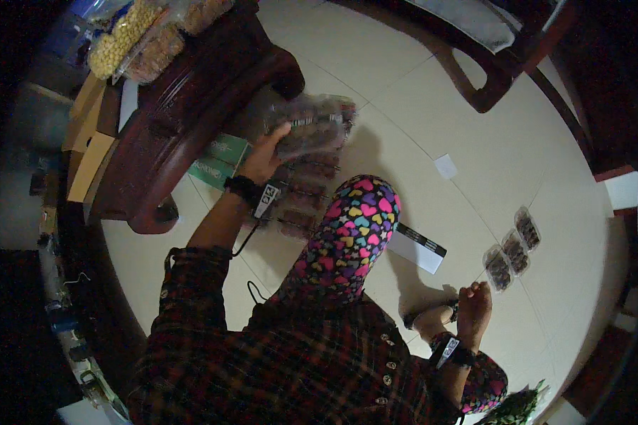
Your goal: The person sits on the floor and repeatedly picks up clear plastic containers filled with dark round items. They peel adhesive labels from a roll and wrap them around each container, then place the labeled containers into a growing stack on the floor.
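My left hand (266, 154) grips a clear plastic pack (311, 127) with dark contents and barcode-like marks; the pack looks blurred. Below it on the floor, several similar dark packs (303, 196) lie in a row, partly hidden by my raised knee. My right hand (476, 308) hangs low on the right with its fingers bent, and nothing shows in it. Just beyond its fingertips, a clear plastic container (498, 269) of dark pieces lies on the tiles. Two more such containers, a middle one (516, 252) and a far one (527, 228), continue that line.
Bagged yellow and brown foods (130, 40) sit on a dark wooden table (191, 101) at left, near an open cardboard box (93, 141). A green box (220, 159) stands beneath its edge. On the floor lie a black-and-white card (417, 248) and a white paper square (446, 166). Green leaves (518, 406) show lower right.
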Demonstrator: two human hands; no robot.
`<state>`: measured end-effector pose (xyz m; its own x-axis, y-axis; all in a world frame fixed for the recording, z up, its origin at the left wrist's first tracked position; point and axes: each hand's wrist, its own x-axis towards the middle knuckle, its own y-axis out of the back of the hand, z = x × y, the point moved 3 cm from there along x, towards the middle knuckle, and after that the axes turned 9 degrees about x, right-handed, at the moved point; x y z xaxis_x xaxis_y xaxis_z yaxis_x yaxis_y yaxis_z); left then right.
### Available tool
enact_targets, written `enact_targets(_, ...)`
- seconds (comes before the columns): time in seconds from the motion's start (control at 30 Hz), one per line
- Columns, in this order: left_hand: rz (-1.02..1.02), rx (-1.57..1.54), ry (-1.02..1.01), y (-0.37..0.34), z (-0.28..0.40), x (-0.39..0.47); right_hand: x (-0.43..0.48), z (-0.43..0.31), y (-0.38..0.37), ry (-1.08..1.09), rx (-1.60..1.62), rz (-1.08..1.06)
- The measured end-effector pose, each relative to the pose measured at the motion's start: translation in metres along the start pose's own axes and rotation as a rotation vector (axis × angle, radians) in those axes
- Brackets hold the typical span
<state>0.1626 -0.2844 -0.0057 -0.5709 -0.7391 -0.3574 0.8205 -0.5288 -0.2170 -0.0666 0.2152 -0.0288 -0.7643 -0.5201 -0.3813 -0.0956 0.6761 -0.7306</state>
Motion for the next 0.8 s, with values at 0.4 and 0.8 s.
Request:
enact_targets(0.4,0.197,0.282,0.495,0.051,-0.154,0.102,0.024,0.026,0.026,-0.156,-0.103,0.057)
enact_targets(0.8,-0.159,0.488,0.255,0.111,-0.218,0.14,0.038,0.046,0.027,-0.206,-0.114,0.286)
